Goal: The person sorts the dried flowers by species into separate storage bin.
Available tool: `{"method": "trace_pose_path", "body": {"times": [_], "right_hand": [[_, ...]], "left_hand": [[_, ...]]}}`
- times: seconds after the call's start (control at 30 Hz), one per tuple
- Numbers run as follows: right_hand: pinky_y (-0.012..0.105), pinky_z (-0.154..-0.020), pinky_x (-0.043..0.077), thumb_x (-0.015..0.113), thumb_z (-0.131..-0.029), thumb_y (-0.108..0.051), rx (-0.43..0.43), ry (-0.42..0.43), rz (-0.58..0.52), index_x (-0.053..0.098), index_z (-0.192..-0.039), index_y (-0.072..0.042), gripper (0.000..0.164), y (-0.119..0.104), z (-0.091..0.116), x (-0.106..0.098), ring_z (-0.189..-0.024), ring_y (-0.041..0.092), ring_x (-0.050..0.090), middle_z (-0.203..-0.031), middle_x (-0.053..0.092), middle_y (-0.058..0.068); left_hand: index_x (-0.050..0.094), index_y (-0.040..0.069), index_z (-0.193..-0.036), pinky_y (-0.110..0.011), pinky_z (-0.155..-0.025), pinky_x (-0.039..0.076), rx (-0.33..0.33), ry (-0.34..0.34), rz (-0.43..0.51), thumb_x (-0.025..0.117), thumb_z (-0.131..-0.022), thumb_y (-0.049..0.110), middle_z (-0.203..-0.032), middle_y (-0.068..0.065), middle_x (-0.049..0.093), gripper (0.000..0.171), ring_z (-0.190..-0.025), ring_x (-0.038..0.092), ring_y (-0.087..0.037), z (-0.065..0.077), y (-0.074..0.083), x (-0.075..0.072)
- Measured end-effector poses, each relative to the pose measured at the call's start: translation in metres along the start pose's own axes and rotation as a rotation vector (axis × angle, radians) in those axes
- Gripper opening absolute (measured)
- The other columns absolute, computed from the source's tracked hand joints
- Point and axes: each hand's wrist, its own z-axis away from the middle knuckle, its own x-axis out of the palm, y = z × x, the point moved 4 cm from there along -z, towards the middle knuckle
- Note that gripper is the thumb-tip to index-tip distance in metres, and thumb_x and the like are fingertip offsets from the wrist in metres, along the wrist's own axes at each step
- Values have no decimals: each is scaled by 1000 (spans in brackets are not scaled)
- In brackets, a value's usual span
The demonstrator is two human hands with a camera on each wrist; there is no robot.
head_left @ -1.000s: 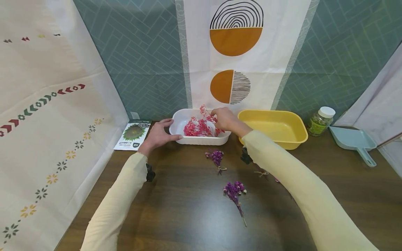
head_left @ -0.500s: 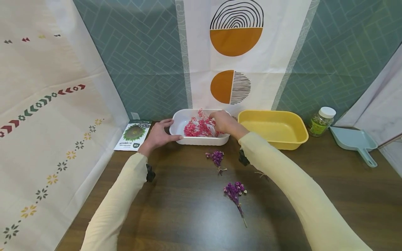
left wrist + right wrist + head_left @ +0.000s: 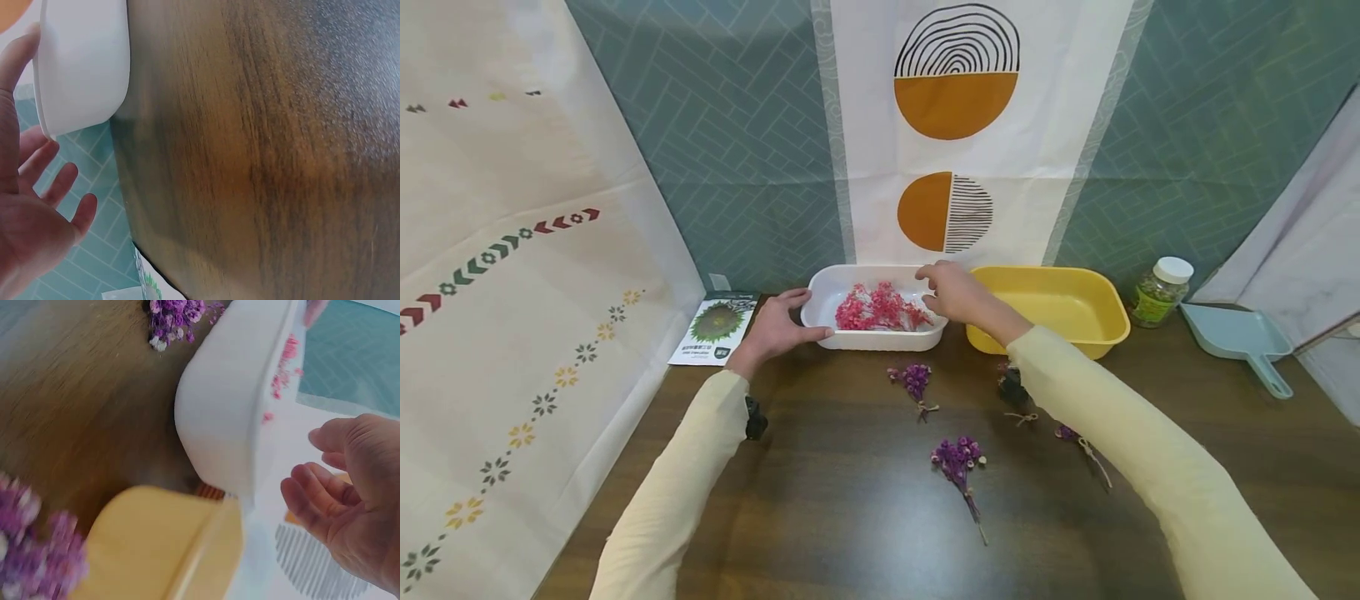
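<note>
Your right grip (image 3: pixel 957 293) is empty, thumb and fingers loosely curled and apart, over the right end of the long, rounded white plastic tray (image 3: pixel 883 340). Your left grip (image 3: pixel 772 327) is spread across the left end, thumb at the near rim; press just enough to stop any sliding. Between them, the feathery pink dried-flower sprigs (image 3: pixel 880 308) lie inside the tray, near the far edge of the dark wood surface (image 3: pixel 820 508). They look brittle, so nudge the stems rather than the heads, and lift away slowly so nothing snags. Mind the rounded yellow plastic tray (image 3: pixel 1060 312) just beside, and carry your cream fabric sleeve (image 3: pixel 1120 450) high: a twine-tied purple dried-flower bunch (image 3: pixel 1066 433) lies by it, toward the right edge.
</note>
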Motion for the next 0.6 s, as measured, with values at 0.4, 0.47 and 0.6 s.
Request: {"method": "trace_pose_path", "body": {"times": [0.4, 0.47, 0.6], "right_hand": [[49, -86, 53, 66, -95, -13, 47, 117, -129, 55, -134, 7, 45, 44, 88, -42, -102, 35, 62, -112, 63, 23], [50, -84, 54, 65, -96, -14, 57, 130, -136, 54, -134, 8, 46, 52, 105, -47, -101, 36, 63, -111, 63, 22], [50, -77, 56, 66, -95, -12, 54, 196, -118, 56, -131, 10, 43, 67, 137, -59, -95, 36, 65, -107, 65, 23]], "left_hand": [[44, -3, -148, -57, -111, 31, 12, -18, -58, 83, -77, 50, -155, -19, 37, 97, -142, 29, -39, 1, 3, 0], [43, -4, -148, -57, -112, 30, 23, -16, -72, 82, -78, 49, -155, -20, 37, 97, -141, 29, -40, 1, 4, 0], [42, -4, -148, -59, -110, 31, 31, -12, -96, 82, -78, 47, -153, -22, 39, 96, -138, 31, -41, 1, 6, 1]]}}
